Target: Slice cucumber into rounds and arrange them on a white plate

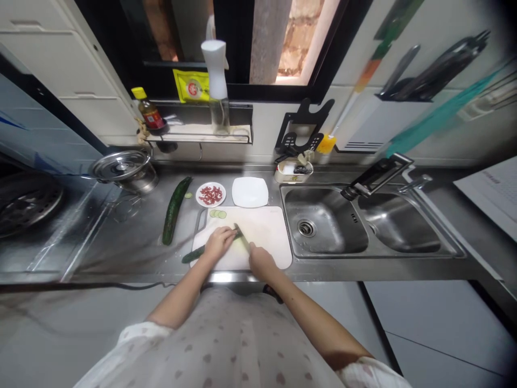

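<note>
My left hand (219, 243) is closed over a cucumber (194, 254) that lies across the white cutting board (274, 237), its uncut end sticking out to the left. In my right hand (262, 263) is the handle of a knife (243, 237), whose blade stands at the cucumber's right end, close to my left fingertips. Pale cut pieces lie partly hidden under the blade. Several round cucumber slices (218, 214) rest at the board's upper left. A second, whole cucumber (176, 211) lies on the counter left of the board, with a small cut end (188, 195) beside it.
Behind the board stand a plate of chopped reddish pieces (210, 194) and a white square plate (250, 192). A double steel sink (327, 221) with a black faucet (377, 177) is at the right. A lidded pot (127, 171) stands at the back left, near a stove (30, 199).
</note>
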`<state>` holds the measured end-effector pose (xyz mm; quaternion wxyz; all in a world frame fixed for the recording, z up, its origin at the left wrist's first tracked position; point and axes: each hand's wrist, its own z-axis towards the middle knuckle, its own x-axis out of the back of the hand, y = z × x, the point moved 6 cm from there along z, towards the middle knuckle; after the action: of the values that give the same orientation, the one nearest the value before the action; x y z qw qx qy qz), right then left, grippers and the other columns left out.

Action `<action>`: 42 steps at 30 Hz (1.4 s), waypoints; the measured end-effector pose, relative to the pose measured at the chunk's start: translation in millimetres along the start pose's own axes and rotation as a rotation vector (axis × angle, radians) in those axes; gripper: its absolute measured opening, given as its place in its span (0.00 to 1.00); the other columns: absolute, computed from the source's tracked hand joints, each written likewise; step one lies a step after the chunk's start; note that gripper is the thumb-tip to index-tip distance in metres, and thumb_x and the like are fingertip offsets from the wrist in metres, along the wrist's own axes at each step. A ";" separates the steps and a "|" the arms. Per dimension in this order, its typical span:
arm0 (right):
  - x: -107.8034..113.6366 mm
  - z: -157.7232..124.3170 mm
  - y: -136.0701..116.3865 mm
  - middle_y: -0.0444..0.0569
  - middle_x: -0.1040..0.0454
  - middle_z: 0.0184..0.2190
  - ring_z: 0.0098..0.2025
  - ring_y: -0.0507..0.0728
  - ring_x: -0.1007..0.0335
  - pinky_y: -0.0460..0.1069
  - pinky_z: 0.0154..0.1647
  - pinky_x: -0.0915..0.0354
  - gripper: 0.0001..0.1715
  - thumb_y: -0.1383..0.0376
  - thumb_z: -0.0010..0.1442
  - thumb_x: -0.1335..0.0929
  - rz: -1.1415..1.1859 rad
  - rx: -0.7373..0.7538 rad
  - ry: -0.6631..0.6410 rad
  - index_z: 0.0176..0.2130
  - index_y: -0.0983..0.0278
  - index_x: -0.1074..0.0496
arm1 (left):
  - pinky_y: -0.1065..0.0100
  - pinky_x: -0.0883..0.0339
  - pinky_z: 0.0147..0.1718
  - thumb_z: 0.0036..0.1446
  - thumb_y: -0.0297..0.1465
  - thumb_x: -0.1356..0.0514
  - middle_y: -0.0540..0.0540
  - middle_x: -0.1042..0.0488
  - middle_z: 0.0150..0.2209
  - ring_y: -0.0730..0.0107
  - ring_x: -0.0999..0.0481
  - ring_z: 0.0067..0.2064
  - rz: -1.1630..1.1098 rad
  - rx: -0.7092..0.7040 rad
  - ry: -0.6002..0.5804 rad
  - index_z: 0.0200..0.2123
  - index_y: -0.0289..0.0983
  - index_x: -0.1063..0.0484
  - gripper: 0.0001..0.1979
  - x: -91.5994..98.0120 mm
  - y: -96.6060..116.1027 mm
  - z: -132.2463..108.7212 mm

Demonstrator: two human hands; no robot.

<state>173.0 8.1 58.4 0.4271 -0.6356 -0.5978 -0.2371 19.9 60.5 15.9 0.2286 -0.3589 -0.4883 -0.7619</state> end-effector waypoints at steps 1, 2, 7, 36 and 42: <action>-0.6 2.7 -0.3 0.60 0.26 0.41 0.45 0.59 0.28 0.49 0.41 0.37 0.21 0.74 0.62 0.43 0.005 0.005 0.007 0.54 0.68 0.39 | 0.65 0.34 0.43 0.63 0.33 0.45 0.46 0.24 0.40 0.67 0.28 0.43 -0.001 -0.002 -0.001 0.43 0.41 0.23 0.11 -0.4 -0.2 -0.1; -1.1 5.6 -0.6 0.59 0.26 0.41 0.45 0.59 0.28 0.49 0.42 0.37 0.21 0.74 0.62 0.43 0.010 0.012 0.019 0.54 0.68 0.39 | 0.65 0.34 0.43 0.63 0.33 0.45 0.46 0.24 0.40 0.67 0.28 0.43 -0.001 -0.003 -0.003 0.44 0.41 0.23 0.11 -0.8 -0.4 -0.1; 0.3 19.3 -4.1 0.60 0.25 0.41 0.45 0.59 0.28 0.49 0.43 0.36 0.22 0.74 0.62 0.44 0.024 0.039 0.068 0.55 0.69 0.39 | 0.66 0.34 0.43 0.63 0.33 0.45 0.46 0.24 0.40 0.67 0.28 0.42 -0.001 -0.005 -0.020 0.44 0.41 0.23 0.12 -0.7 -0.3 0.4; -10.1 2.1 -0.4 0.60 0.26 0.41 0.47 0.59 0.28 0.49 0.45 0.36 0.19 0.74 0.63 0.43 -0.028 0.023 0.041 0.53 0.68 0.38 | 0.64 0.34 0.44 0.64 0.34 0.46 0.45 0.25 0.40 0.66 0.29 0.42 0.048 -0.008 -0.022 0.43 0.41 0.23 0.12 -3.3 -4.4 0.1; -1.0 19.1 -10.1 0.60 0.25 0.41 0.48 0.59 0.28 0.49 0.44 0.36 0.22 0.74 0.62 0.44 0.026 0.027 0.050 0.54 0.69 0.39 | 0.64 0.34 0.43 0.63 0.34 0.46 0.45 0.25 0.41 0.66 0.29 0.42 0.034 -0.005 -0.035 0.43 0.42 0.23 0.12 -3.1 -3.3 0.1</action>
<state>159.1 22.6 50.2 0.4534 -0.6315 -0.5818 -0.2391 19.6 62.0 11.6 0.2322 -0.3812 -0.4841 -0.7526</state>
